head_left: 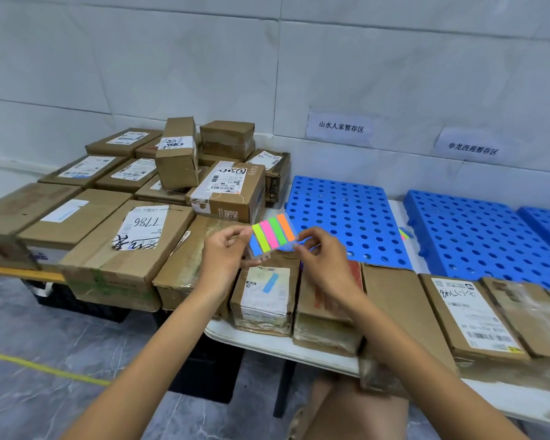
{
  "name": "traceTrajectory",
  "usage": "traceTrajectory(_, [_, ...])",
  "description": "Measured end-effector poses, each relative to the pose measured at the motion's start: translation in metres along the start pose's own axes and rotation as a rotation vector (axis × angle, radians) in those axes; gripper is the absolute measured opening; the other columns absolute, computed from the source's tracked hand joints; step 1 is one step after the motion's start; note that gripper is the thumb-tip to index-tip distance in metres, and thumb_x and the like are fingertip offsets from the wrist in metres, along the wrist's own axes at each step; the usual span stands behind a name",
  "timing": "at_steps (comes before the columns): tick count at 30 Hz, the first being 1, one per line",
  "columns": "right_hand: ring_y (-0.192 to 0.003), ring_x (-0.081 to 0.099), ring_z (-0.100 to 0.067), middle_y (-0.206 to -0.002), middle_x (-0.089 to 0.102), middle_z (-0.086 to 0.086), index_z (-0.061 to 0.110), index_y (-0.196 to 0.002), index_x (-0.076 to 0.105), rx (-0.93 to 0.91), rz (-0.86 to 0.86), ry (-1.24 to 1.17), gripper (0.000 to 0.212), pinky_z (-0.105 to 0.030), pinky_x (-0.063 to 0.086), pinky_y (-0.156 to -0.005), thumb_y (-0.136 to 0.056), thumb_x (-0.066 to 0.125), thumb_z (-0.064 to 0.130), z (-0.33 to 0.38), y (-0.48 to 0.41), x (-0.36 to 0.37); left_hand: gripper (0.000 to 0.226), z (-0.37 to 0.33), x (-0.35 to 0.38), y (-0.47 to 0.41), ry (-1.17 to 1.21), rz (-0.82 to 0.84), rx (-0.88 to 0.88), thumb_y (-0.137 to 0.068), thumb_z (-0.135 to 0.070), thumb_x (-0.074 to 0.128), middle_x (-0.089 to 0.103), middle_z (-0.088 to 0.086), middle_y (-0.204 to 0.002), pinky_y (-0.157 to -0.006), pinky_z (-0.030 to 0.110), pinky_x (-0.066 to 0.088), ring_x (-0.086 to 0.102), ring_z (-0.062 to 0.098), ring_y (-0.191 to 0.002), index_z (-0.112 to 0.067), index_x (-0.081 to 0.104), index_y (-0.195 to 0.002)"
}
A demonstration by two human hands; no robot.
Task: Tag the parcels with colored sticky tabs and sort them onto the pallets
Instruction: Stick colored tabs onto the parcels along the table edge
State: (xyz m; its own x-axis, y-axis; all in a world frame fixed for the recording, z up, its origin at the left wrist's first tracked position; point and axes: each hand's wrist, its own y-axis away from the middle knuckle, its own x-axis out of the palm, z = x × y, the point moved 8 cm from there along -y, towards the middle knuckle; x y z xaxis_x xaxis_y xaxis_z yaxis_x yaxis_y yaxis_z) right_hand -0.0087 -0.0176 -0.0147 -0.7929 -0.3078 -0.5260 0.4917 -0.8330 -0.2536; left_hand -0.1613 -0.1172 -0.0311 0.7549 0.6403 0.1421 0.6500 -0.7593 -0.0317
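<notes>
A clear card of sticky tabs (272, 235), striped blue, yellow-green, pink, green and orange, is held up between both hands above the table. My left hand (224, 254) pinches its left edge. My right hand (323, 255) pinches its right edge near the orange strip. Directly below sits a small brown parcel (265, 300) with a blue tab stuck on its white label. More brown parcels (477, 315) lie in a row along the table's front edge to the right. Blue perforated pallets (340, 214) (477, 233) lie behind them.
A big stack of cardboard parcels (134, 198) fills the left side on a lower stand. Two paper signs (340, 128) (472, 149) hang on the wall above the pallets. Another tab card (404, 234) lies between the pallets. The white table's edge (267, 341) is near my knee.
</notes>
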Motion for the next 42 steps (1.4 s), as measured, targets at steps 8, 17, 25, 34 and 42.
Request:
traceTrajectory(8, [-0.114, 0.042, -0.021, -0.116, 0.058, -0.004, 0.025, -0.115, 0.063, -0.576, -0.168, 0.567, 0.036, -0.043, 0.036, -0.097, -0.088, 0.046, 0.039, 0.024, 0.012, -0.041, 0.023, 0.007, 0.07, 0.011, -0.132, 0.34, -0.059, -0.095, -0.014, 0.05, 0.067, 0.004, -0.067, -0.052, 0.024, 0.057, 0.066, 0.014, -0.051, -0.005, 0.063, -0.112])
traceTrajectory(17, [-0.118, 0.048, -0.025, -0.116, 0.063, 0.001, 0.024, -0.106, 0.068, -0.615, -0.16, 0.7, 0.031, -0.059, 0.029, -0.106, -0.089, 0.045, 0.036, -0.005, 0.024, -0.05, 0.024, 0.02, 0.105, 0.011, -0.174, 0.408, -0.08, -0.092, -0.018, 0.055, 0.052, 0.031, -0.07, -0.055, 0.024, 0.055, 0.065, 0.035, -0.063, -0.014, 0.059, -0.116])
traceTrajectory(25, [-0.095, 0.053, -0.021, -0.091, 0.058, 0.0, 0.017, -0.082, 0.065, -0.461, -0.177, 0.37, 0.013, -0.042, 0.044, -0.082, -0.079, 0.066, 0.03, -0.007, 0.015, -0.064, 0.017, 0.026, 0.114, 0.008, -0.096, 0.427, -0.104, -0.091, -0.018, 0.058, 0.057, 0.014, -0.063, -0.061, 0.033, 0.06, 0.063, 0.013, -0.063, -0.009, 0.066, -0.103])
traceTrajectory(34, [-0.094, 0.044, -0.011, -0.091, 0.054, 0.006, 0.02, -0.077, 0.067, -0.416, -0.03, 0.348, 0.013, -0.035, 0.041, -0.083, -0.071, 0.077, 0.025, -0.007, 0.014, -0.059, 0.006, 0.031, 0.102, -0.009, -0.129, 0.245, -0.092, -0.087, -0.013, 0.064, 0.071, 0.004, -0.068, -0.054, 0.029, 0.055, 0.064, 0.016, -0.063, -0.009, 0.068, -0.088])
traceTrajectory(42, [-0.088, 0.053, -0.014, -0.09, 0.059, -0.001, 0.016, -0.082, 0.065, -0.116, 0.339, 0.35, 0.006, -0.014, 0.038, -0.074, -0.083, 0.069, 0.02, -0.031, 0.012, -0.068, 0.01, 0.013, 0.065, -0.018, -0.152, 0.063, 0.064, -0.09, -0.013, 0.06, 0.072, -0.004, -0.073, -0.045, 0.018, 0.05, 0.069, 0.006, -0.065, -0.019, 0.064, -0.084])
